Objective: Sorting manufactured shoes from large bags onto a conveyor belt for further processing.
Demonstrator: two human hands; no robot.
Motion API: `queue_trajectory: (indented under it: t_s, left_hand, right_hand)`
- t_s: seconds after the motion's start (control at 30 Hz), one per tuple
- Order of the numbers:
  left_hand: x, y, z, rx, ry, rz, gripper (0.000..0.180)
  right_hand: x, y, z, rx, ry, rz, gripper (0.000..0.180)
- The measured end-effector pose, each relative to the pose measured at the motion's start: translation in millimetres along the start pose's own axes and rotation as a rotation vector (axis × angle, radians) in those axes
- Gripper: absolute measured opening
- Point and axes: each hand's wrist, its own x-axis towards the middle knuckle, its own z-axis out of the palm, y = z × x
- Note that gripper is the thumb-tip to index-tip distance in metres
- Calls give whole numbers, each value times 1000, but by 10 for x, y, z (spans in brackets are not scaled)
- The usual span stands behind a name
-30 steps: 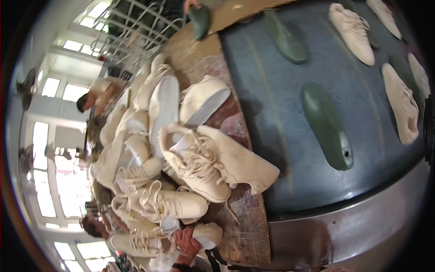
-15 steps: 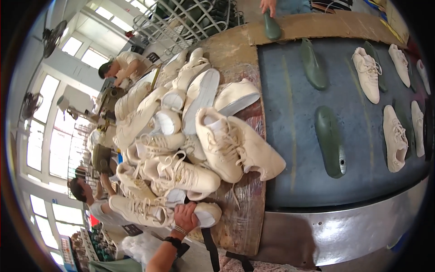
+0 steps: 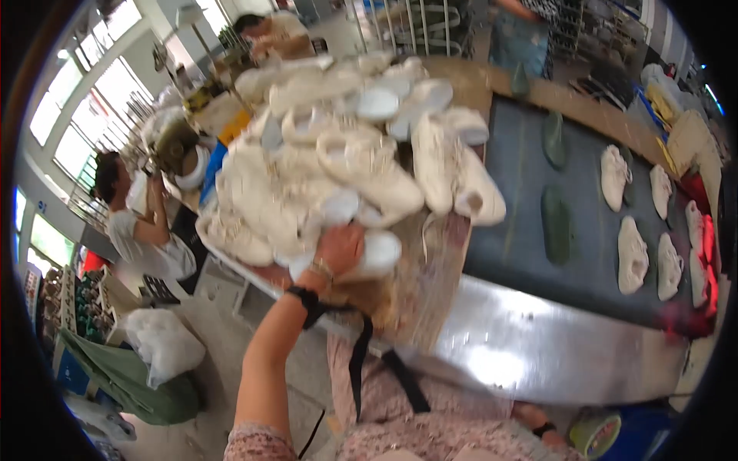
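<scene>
At the near edge of a heap of cream lace-up shoes (image 3: 265, 184), my left hand (image 3: 340, 250) has its fingers curled on a cream shoe (image 3: 378, 258) whose pale sole faces up. Motion blurs the grip a little. A black band and bracelets circle that wrist. Beside the heap's right side, a shoe (image 3: 434, 165) leans against another shoe (image 3: 483, 201). Low at the right, my right hand (image 3: 529, 416) is partly in view by my pink patterned clothing, near the metal edge; its fingers are hidden.
Right of the heap, a dark conveyor belt (image 3: 511, 230) carries green shoe lasts (image 3: 556, 223) and several cream shoes (image 3: 632, 257). A shiny metal panel (image 3: 492, 326) borders its near side. People work at the far left; another person stands beyond the belt. A white bag (image 3: 165, 346) sits lower left.
The view has tilted and swung, showing more floor and my clothing. My left hand stays at the shoe on the near edge. My right hand has come into view at the lower right.
</scene>
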Motion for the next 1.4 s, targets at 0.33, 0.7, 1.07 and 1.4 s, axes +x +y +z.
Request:
queue_trajectory:
  t_s: [0.33, 0.7, 1.07, 1.4]
  left_hand:
    - [-339, 468, -545, -45, 358, -38, 41]
    - [-439, 805, 56, -87, 313, -206, 52]
    - [-483, 728, 301, 114, 196, -401, 54]
    - [-313, 738, 398, 99, 170, -377, 54]
  right_hand:
    - [-260, -2481, -1334, 168, -74, 53, 35]
    - [2943, -3291, -3126, 12, 757, -207, 95]
    - [2646, -2471, -3756, 899, 120, 85, 47]
    - [2218, -1921, -3450, 1564, 224, 241, 43]
